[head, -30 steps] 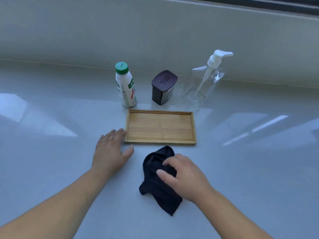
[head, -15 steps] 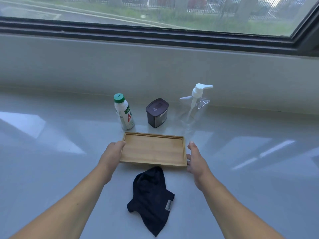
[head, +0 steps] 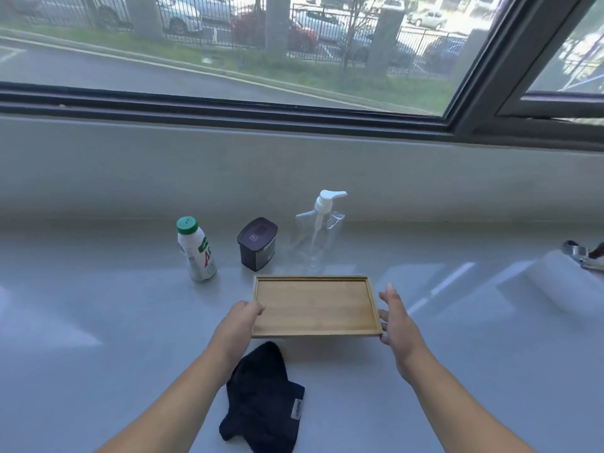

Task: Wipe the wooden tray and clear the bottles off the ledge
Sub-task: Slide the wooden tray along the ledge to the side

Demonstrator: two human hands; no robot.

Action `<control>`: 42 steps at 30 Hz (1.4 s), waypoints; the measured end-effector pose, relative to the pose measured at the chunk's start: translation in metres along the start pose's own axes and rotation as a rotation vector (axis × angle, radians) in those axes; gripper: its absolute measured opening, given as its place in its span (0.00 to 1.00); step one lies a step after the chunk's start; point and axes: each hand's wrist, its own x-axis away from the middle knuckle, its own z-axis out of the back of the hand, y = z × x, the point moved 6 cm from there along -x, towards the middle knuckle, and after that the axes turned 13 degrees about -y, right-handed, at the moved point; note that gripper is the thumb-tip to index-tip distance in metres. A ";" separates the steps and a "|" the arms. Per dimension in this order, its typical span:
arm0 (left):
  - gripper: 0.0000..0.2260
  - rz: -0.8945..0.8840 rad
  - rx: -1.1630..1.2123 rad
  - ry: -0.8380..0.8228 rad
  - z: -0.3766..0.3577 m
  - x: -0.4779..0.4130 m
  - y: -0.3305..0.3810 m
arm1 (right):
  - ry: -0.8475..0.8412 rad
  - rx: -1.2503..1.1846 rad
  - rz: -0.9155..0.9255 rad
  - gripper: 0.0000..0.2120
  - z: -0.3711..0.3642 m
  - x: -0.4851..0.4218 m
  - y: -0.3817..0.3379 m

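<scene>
The wooden tray (head: 313, 308) lies on the pale ledge (head: 98, 305) in front of me. My left hand (head: 240, 325) curls around its left end, and my right hand (head: 397, 325) presses against its right end with the fingers stretched along the rim. The tray's near edge seems slightly raised, with a shadow under it. A dark cloth (head: 264, 400) lies crumpled just in front of the tray, between my forearms. Behind the tray stand a white bottle with a green cap (head: 196, 253), a dark lidded container (head: 257, 243) and a clear pump bottle (head: 318, 233).
The wall below the window (head: 294, 178) rises right behind the bottles. At the far right edge a metallic object (head: 580, 256) sits beside a white rounded shape (head: 562, 282). Bare ledge surface spreads to the left and right of the tray.
My right hand let go of the cloth and went to the tray's right end. My left hand closed on the left end. The view has tilted up toward the window.
</scene>
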 end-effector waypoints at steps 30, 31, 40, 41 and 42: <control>0.23 -0.025 -0.114 -0.069 -0.249 -0.081 0.101 | -0.031 0.009 -0.020 0.47 0.258 -0.141 -0.037; 0.24 -0.039 -0.107 -0.057 -0.252 -0.084 0.104 | -0.039 0.004 -0.020 0.46 0.259 -0.147 -0.040; 0.25 -0.095 -0.088 0.096 -0.270 -0.128 0.139 | -0.052 0.029 -0.046 0.47 0.264 -0.212 -0.065; 0.26 -0.108 -0.093 0.109 -0.271 -0.131 0.143 | -0.047 0.033 -0.042 0.48 0.265 -0.218 -0.068; 0.28 -0.121 -0.097 0.121 -0.272 -0.136 0.147 | -0.041 0.035 -0.040 0.49 0.266 -0.225 -0.070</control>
